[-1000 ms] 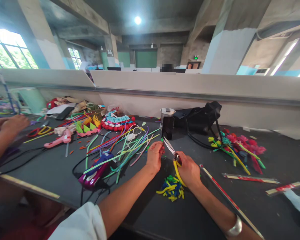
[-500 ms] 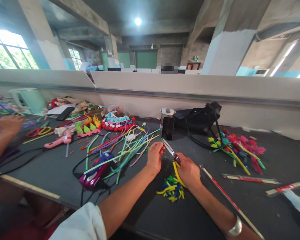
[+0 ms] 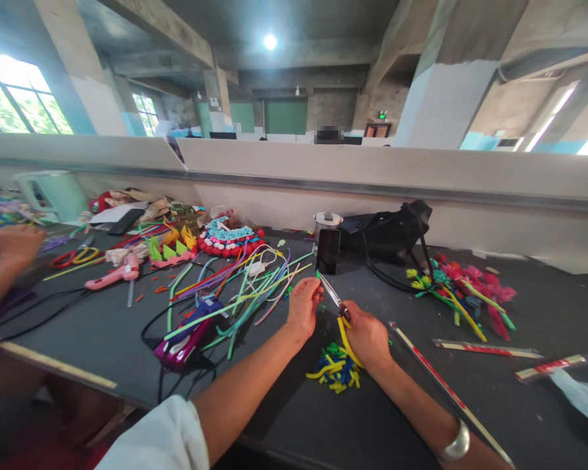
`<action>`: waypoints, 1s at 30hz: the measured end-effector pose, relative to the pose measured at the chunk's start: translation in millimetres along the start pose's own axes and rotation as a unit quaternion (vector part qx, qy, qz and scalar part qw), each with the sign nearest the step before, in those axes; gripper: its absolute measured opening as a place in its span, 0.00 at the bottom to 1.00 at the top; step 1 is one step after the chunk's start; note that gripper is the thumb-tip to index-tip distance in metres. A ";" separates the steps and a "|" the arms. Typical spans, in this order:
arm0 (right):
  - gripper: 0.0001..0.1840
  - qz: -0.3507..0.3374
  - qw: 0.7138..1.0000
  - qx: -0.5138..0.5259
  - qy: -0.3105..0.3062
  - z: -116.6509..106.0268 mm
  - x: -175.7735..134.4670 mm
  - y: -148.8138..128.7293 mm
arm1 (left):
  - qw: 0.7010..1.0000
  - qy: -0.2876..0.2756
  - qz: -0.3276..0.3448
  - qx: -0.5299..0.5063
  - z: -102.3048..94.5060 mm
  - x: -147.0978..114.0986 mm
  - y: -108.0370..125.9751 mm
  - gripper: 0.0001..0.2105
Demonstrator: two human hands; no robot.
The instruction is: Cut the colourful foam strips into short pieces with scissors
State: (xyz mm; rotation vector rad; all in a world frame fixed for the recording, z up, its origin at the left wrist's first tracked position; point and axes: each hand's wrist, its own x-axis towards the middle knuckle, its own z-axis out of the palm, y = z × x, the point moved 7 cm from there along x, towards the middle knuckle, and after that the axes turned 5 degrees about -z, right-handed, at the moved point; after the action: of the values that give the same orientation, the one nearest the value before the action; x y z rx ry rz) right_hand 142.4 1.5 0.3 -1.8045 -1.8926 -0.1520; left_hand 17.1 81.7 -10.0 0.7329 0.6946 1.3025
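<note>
My right hand [image 3: 370, 338] is closed round the yellow handle of a pair of scissors [image 3: 331, 292], whose metal blades point up and left. The blade tips are at the fingertips of my left hand [image 3: 304, 310]. Thumb and finger of that hand pinch a short green pipe cleaner [image 3: 318, 275], of which only a small end shows. Below the scissors lies a small heap of cut pipe cleaner pieces [image 3: 338, 369] in yellow, blue and green. A smartphone [image 3: 328, 251] leans upright just beyond my hands.
Long pipe cleaners [image 3: 255, 294], a purple device [image 3: 186, 343] and a pink glue gun [image 3: 115, 273] lie left. A black bag [image 3: 396, 228] and fuzzy flowers [image 3: 485, 281] are at right, with wrapped sticks [image 3: 451, 391]. Another person's hand [image 3: 17, 245] is far left.
The scissors' blades look closer together than before. My hands keep nearly the same place, and the view has shifted very slightly.
</note>
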 end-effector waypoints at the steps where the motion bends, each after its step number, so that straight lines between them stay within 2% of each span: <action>1: 0.10 0.002 1.000 0.005 0.001 0.4 0.0 1.1 | 1.000 0.000 0.002 0.003 0.0 0.0 0.0 0.10; 5: 0.12 0.023 0.999 0.009 0.023 0.1 2.5 12.3 | 0.998 0.030 0.018 0.055 -7.0 4.2 1.9 0.10; 8: 0.12 0.045 0.998 0.010 0.039 0.1 5.4 23.4 | 0.986 0.067 0.060 0.137 -17.9 12.0 7.5 0.08; 13: 0.12 0.061 0.995 0.045 0.060 -1.4 7.6 33.3 | 0.935 0.096 0.144 0.310 -34.3 26.6 15.4 0.04; 16: 0.12 0.074 0.992 0.068 0.073 -4.2 7.4 37.0 | 0.907 0.123 0.192 0.355 -41.3 29.4 21.6 0.09; 18: 0.12 0.079 0.990 0.087 0.079 -5.7 7.5 38.7 | 0.893 0.117 0.213 0.378 -38.7 28.2 24.9 0.09; 21: 0.11 0.080 0.986 0.114 0.088 -7.5 8.5 40.8 | 0.881 0.049 0.214 0.420 -22.1 22.5 23.2 0.08; 24: 0.12 0.086 0.985 0.121 0.091 -8.1 9.8 43.7 | 0.854 -0.094 0.185 0.476 4.4 9.9 10.1 0.08; 26: 0.12 0.091 0.984 0.121 0.091 -8.2 10.5 45.5 | 0.819 -0.203 0.162 0.511 20.6 -2.5 -2.6 0.07; 28: 0.12 0.091 0.984 0.120 0.089 -8.1 11.0 46.4 | 0.770 -0.311 0.151 0.536 33.2 -16.7 -14.0 0.08; 30: 0.12 0.092 0.985 0.116 0.085 -7.6 11.4 46.9 | 0.718 -0.391 0.157 0.554 40.8 -28.6 -21.4 0.09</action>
State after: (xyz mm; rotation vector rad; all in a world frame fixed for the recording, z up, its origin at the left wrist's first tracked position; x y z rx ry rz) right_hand 189.7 13.5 -0.7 -1.7371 -1.5481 -0.0183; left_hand 58.4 47.5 -1.7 2.3090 0.5903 0.5845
